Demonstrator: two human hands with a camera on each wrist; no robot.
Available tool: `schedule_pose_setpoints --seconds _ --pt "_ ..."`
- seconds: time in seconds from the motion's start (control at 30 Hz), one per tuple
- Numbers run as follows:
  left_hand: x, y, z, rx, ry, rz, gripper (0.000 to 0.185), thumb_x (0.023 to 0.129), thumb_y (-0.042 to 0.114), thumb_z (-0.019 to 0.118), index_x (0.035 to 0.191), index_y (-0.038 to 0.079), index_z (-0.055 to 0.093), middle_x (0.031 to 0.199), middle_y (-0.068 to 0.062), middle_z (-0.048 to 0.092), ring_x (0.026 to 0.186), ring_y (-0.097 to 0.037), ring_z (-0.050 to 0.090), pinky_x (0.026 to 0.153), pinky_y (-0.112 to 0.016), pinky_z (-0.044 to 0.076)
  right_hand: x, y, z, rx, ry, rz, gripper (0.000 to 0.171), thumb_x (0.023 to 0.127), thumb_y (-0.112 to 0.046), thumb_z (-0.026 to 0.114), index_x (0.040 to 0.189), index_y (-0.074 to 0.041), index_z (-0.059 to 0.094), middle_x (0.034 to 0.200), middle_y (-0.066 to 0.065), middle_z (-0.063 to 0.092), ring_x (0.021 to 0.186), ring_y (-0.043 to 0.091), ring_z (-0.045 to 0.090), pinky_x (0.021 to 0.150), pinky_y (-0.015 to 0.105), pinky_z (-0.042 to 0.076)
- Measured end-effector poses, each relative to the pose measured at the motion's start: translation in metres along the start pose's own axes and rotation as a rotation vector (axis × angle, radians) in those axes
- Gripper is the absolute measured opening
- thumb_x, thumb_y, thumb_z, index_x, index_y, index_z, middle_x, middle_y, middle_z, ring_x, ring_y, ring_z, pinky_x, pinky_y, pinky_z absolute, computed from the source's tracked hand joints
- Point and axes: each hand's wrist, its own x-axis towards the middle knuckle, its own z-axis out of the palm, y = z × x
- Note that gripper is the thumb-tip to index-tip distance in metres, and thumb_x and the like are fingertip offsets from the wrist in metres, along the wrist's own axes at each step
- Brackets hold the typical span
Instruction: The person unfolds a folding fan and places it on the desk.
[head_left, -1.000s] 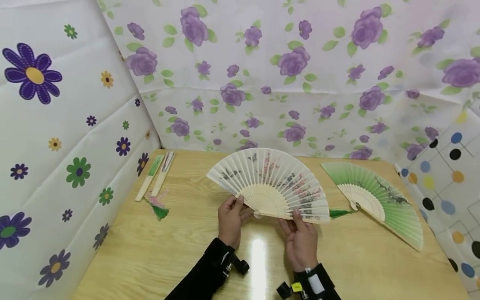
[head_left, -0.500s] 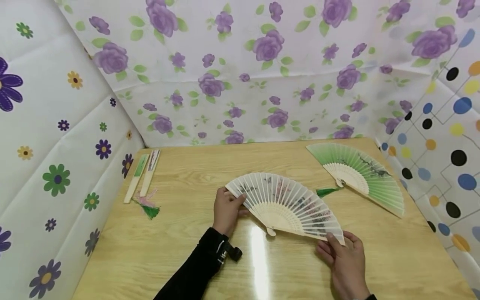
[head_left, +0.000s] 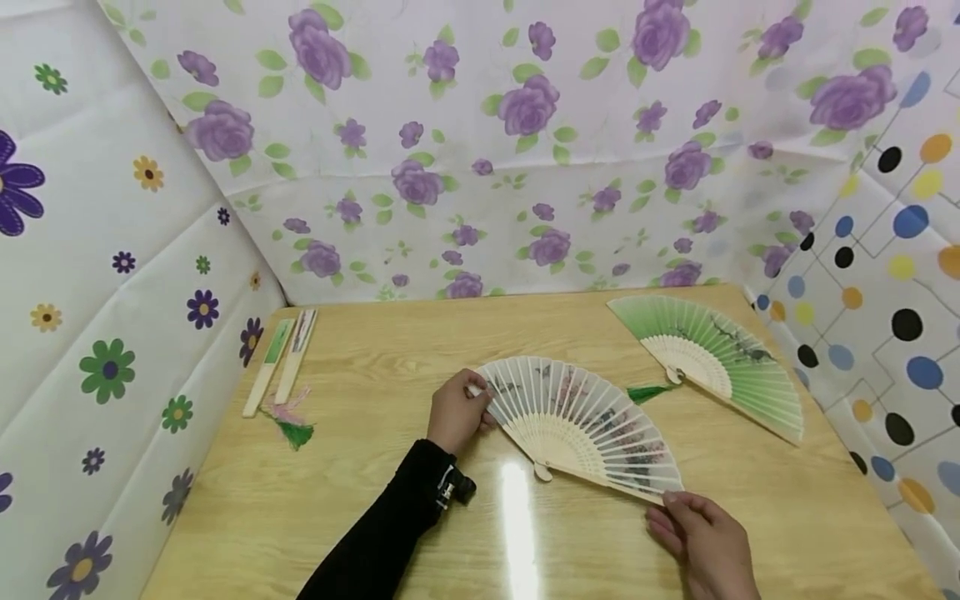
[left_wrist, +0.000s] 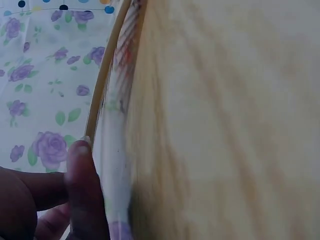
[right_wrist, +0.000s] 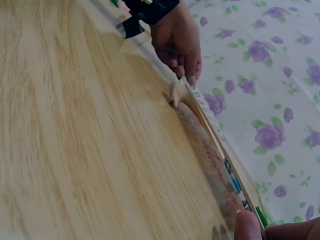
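A white paper folding fan painted with pink blossoms on pale bamboo ribs (head_left: pixel 581 421) is lying fully spread on the light wooden desk (head_left: pixel 360 508), near an open green fan (head_left: pixel 712 358), while two folded fans with tassels (head_left: pixel 281 362) are waiting unopened at the far left, so the spreading looks about half done. The left hand (head_left: pixel 455 412) is pinching the white fan's left end rib with curled fingers, black sleeve stretched forward. The right hand (head_left: pixel 705 542) is reaching in low, fingertips gripping the right end rib.

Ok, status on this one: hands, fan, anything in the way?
Left hand and right hand each pinch an end rib of the white fan, spread open. Green fan lies open just beyond it, apart.
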Motion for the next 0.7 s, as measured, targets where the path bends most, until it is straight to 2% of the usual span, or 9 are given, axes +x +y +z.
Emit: schedule_pose_setpoints --seconds 0.1,0.23,0.33,0.5,0.7 --pt "0.007 0.001 -0.003 -0.018 0.0 -0.038 0.008 0.109 0.006 0.072 0.114 0.001 0.075 0.078 -0.015 0.073 0.062 -0.014 0.077 0.059 -0.028 0.066 0.003 -0.002 0.0 -0.017 0.023 0.007 0.027 0.117 -0.007 0.061 0.141 0.005 0.06 0.096 -0.007 0.08 0.089 0.013 0.086 0.09 0.033 0.073" --pt "0.015 0.003 -0.007 0.013 -0.007 -0.052 0.009 0.11 0.008 0.073 0.114 0.0 0.076 0.079 -0.015 0.078 0.061 -0.011 0.076 0.059 -0.026 0.065 0.007 -0.006 0.002 -0.038 0.043 0.003 0.033 0.118 -0.01 0.061 0.147 0.008 0.059 0.092 -0.005 0.081 0.087 0.014 0.086 0.087 0.035 0.074" --pt "0.02 0.005 -0.006 0.019 -0.011 -0.052 0.01 0.109 0.008 0.074 0.114 -0.001 0.077 0.077 -0.015 0.08 0.059 -0.011 0.075 0.058 -0.025 0.064 0.009 -0.007 0.001 -0.035 0.043 0.008 0.032 0.118 -0.008 0.06 0.146 0.008 0.06 0.09 -0.003 0.082 0.086 0.014 0.086 0.086 0.035 0.074" --pt "0.029 0.01 0.004 -0.006 -0.036 -0.023 0.012 0.107 0.006 0.071 0.112 -0.003 0.076 0.077 -0.018 0.081 0.058 -0.013 0.076 0.058 -0.025 0.065 0.015 -0.008 -0.007 0.001 0.07 0.025 0.022 0.119 -0.005 0.058 0.137 0.005 0.067 0.088 0.0 0.084 0.084 0.015 0.086 0.086 0.037 0.074" --pt "0.036 0.012 0.017 0.023 -0.034 -0.011 0.01 0.105 0.005 0.068 0.108 0.0 0.076 0.079 -0.02 0.082 0.059 -0.017 0.078 0.057 -0.023 0.063 0.028 -0.004 -0.018 -0.046 0.152 0.075 0.025 0.118 -0.009 0.06 0.135 0.006 0.069 0.085 0.003 0.084 0.082 0.02 0.086 0.084 0.041 0.075"
